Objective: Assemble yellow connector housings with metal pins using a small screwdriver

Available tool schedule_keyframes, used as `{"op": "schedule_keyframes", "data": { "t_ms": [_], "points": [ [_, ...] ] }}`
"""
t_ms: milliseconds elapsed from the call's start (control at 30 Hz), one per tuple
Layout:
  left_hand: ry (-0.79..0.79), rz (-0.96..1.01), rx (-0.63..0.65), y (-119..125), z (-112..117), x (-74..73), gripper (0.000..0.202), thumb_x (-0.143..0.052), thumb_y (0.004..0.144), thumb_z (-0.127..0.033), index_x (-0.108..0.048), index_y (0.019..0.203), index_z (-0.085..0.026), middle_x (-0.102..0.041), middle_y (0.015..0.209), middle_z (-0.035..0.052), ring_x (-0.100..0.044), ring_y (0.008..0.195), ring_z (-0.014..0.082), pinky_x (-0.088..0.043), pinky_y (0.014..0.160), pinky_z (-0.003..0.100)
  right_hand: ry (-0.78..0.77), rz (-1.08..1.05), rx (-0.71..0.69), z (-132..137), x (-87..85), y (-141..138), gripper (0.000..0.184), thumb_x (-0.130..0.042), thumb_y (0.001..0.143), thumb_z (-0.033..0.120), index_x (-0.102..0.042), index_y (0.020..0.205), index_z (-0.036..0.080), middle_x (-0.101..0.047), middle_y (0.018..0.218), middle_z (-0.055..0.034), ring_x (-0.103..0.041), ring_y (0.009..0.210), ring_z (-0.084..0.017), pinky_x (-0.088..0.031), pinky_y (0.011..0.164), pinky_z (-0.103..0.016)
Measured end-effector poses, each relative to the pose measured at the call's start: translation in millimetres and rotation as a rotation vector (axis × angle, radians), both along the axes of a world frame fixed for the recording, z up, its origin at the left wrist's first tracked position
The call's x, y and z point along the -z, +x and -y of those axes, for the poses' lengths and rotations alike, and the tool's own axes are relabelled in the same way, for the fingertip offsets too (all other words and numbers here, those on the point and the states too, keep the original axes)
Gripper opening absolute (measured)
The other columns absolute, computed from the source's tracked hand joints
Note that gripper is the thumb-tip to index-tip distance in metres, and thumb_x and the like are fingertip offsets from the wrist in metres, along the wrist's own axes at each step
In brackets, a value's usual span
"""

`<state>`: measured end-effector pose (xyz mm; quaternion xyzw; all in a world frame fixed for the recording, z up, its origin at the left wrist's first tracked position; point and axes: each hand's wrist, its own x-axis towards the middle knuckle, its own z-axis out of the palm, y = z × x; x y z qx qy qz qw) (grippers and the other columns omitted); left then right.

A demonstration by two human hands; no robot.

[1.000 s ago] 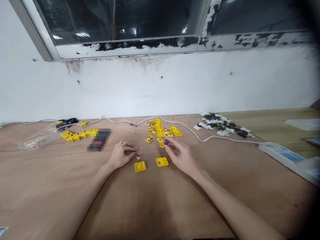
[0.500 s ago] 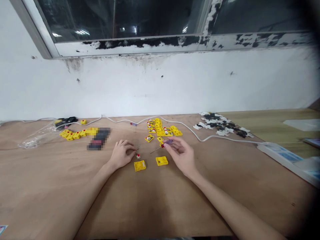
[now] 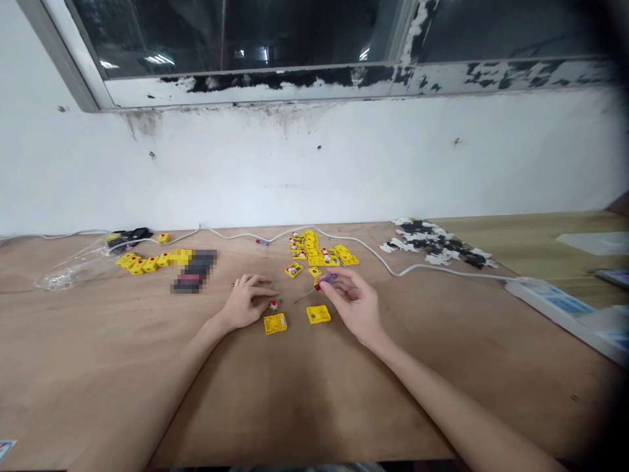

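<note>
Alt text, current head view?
A person's right grip holds a purple-handled screwdriver at a brown table; the left grip is by a red-and-white part. Two yellow casing pieces lie between the grips, more yellow parts behind.

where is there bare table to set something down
Bare table lies on the near side of the two closest yellow shells, and between the right hand and the power strip. Crowded: the yellow cases beyond that hand, and the black-and-white pile.

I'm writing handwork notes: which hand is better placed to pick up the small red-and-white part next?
Probably the left hand: it is right beside the red-and-white part, while the right hand is farther off, holding a screwdriver.
</note>
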<state>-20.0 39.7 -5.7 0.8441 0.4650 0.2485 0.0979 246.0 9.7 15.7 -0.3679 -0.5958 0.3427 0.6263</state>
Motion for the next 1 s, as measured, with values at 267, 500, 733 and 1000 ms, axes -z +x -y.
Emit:
{"op": "schedule_keyframes", "data": {
  "t_ms": [267,500,733,1000],
  "points": [
    [-0.013,-0.112,0.046,9.4,0.1,-2.3,0.031,-0.06,0.09,-0.033,-0.07,0.119,-0.042,-0.053,0.144,-0.0009,-0.042,0.127,0.033,-0.036,0.101,0.053,-0.003,0.072,0.02,-0.2,2.3,-3.2,0.027,-0.075,0.084,0.037,-0.063,0.103,0.022,-0.076,0.1,-0.0086,-0.074,0.092,-0.024,-0.06,0.088,-0.042],
    [-0.004,-0.071,0.044,12.2,-1.5,1.6,0.026,-0.063,0.09,-0.035,-0.074,0.113,-0.042,-0.058,0.14,-0.0022,-0.043,0.125,0.0328,-0.037,0.1,0.052,-0.026,0.141,0.035,-2.6,7.4,-3.7,0.026,-0.076,0.081,0.04,-0.064,0.094,0.022,-0.077,0.094,-0.008,-0.075,0.087,-0.026,-0.062,0.084,-0.043],
    [-0.021,-0.063,0.047,11.4,-1.6,1.8,0.026,-0.063,0.09,-0.034,-0.073,0.113,-0.043,-0.058,0.139,-0.0023,-0.043,0.125,0.0332,-0.037,0.101,0.053,-0.043,0.149,0.02,-2.8,9.4,-5.4,0.026,-0.077,0.081,0.04,-0.065,0.094,0.022,-0.077,0.094,-0.0079,-0.075,0.086,-0.026,-0.062,0.083,-0.043],
    [-0.006,-0.028,0.039,10.9,-3.3,4.0,0.024,-0.063,0.091,-0.038,-0.074,0.112,-0.038,-0.06,0.136,0.0002,-0.048,0.121,0.0302,-0.039,0.1,0.05,-0.045,0.122,0.017,-1.0,7.4,-6.4,0.026,-0.077,0.08,0.04,-0.064,0.095,0.022,-0.077,0.094,-0.0078,-0.075,0.087,-0.026,-0.062,0.083,-0.042]
  ]
}}
